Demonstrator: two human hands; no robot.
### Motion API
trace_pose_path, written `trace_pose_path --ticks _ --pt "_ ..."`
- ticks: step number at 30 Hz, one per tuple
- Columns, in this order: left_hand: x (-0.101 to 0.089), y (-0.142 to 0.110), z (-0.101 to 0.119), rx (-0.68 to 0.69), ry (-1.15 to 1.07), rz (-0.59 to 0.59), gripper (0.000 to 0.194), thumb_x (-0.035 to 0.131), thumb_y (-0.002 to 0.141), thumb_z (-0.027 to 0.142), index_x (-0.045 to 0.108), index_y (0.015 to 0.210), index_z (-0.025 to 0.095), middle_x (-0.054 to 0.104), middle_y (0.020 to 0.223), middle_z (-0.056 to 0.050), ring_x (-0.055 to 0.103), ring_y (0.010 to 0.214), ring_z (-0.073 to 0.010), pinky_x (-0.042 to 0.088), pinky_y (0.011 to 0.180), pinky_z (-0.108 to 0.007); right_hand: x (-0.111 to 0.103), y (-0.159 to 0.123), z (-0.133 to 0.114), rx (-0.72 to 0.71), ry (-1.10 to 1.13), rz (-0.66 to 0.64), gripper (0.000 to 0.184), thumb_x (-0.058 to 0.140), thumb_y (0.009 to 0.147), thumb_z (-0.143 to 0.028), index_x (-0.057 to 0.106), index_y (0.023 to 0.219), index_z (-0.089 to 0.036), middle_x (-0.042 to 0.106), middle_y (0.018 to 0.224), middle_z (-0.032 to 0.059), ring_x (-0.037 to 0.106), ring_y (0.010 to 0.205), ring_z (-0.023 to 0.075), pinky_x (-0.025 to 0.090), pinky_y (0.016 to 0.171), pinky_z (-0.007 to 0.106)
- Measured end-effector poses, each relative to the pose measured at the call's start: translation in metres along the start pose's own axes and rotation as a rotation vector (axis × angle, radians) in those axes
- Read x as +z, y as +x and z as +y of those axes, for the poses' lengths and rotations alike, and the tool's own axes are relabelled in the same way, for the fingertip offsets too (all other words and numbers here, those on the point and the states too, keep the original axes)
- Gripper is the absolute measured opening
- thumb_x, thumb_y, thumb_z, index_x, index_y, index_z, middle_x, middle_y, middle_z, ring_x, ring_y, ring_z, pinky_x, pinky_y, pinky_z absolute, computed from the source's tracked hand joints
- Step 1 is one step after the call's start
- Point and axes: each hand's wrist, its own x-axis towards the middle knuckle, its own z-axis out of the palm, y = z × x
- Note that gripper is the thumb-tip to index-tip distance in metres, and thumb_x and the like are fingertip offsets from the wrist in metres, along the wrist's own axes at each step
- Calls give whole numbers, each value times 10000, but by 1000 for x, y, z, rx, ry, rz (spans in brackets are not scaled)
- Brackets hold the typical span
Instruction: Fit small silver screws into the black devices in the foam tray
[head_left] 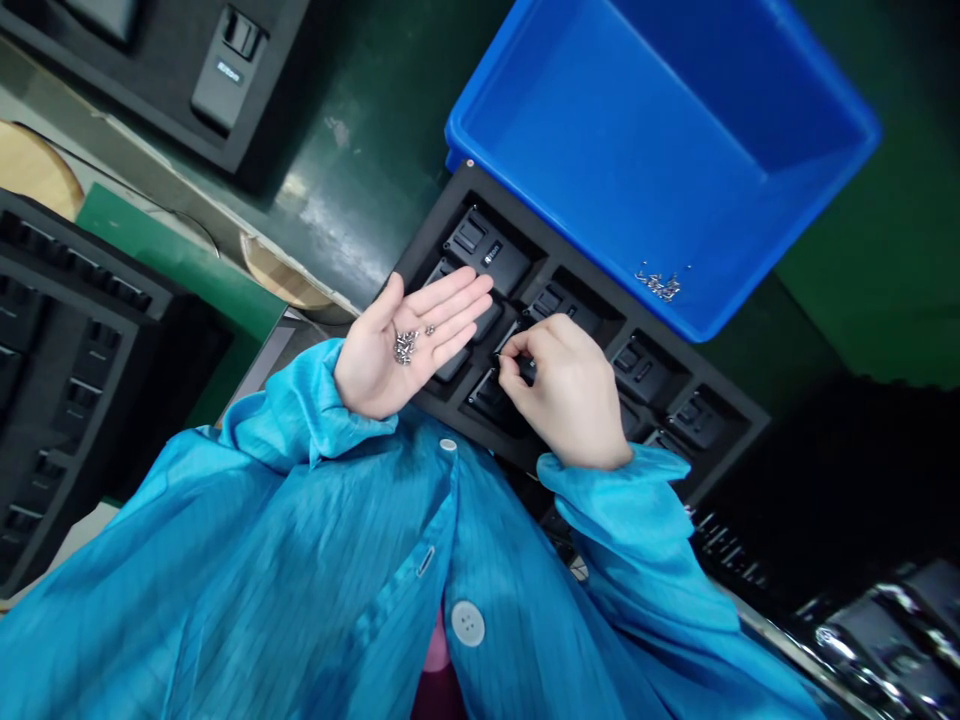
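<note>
My left hand (416,340) is palm up with its fingers stretched out flat. A small heap of shiny metal screws (406,346) lies on its palm. To its right, my right hand (562,385) is closed in a pinch, thumb against forefinger, low over a black foam tray (457,195). A tiny dark bit shows at the fingertips, too small to name. Black plastic devices, such as one at the upper left (487,250) and one on the right (643,368), sit in the tray's recesses. Both hands partly cover the tray and several devices.
A blue plastic bin (600,150) overlaps the tray's far edge, with more loose screws (660,284) in its near corner. Other foam trays with black devices lie at the upper left (169,110) and far left (112,400). Beneath is a green tabletop (360,140). Shiny items at the lower right are blurred.
</note>
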Motion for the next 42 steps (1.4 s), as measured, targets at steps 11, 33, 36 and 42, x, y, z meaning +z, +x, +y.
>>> trace_pose_path --ticks 11,33,36,42 --pt "-5 2 -3 6 10 -45 734 155 1083 554 336 1616 83 582 1506 -115 545 1426 -209 439 1163 -309 -9 21 -19 -30 -310 -199 143 512 896 -100 642 868 -152 642 836 118 561 723 243 314 638 379" --pt "5 3 -27 -157 -72 -152 695 138 1090 481 295 1630 72 555 1537 -131 498 1465 -230 424 1153 -321 -39 -1 -45 -63 304 140 69 585 974 -196 645 947 -217 664 909 54 603 878 220 467 777 373" --pt "10 2 -31 -220 -70 -130 680 113 1092 449 370 1601 79 681 1385 -134 599 1365 -230 446 1137 -338 -34 0 -46 -60 259 126 69 596 965 -195 657 969 -226 645 913 48 576 887 227 447 771 385" --pt "15 -1 -33 -239 -80 -133 655 73 1094 351 511 1507 92 778 1129 -110 726 1142 -211 511 1060 -345 -34 2 -41 -96 194 42 69 597 967 -210 655 931 -219 633 926 54 539 889 233 379 743 383"
